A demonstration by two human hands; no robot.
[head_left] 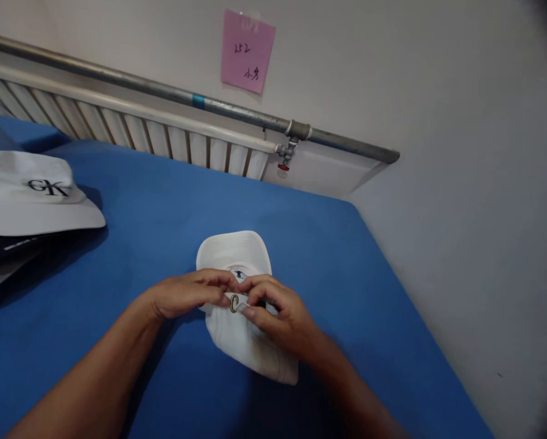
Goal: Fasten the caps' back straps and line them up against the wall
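Observation:
A white baseball cap [250, 344] lies on the blue-covered surface, its brim [234, 247] pointing away from me and a small dark logo [239, 274] partly showing inside the opening. A brass-coloured buckle [234, 303] sits on the cap's back strap, between my hands. From the left, my left hand [193, 294] pinches the strap beside the buckle. On the other side, my right hand [275, 311] is closed on the strap's other part, thumb and fingertips close to the buckle. My fingers hide much of the strap.
Several stacked caps lie at the left, a white one [8, 183] with dark letters on top. Behind the blue surface [163, 195] stand a white radiator [154, 134], a metal pipe [140, 86] and a red-handled valve [283, 167]. A pink note [247, 55] hangs on the wall.

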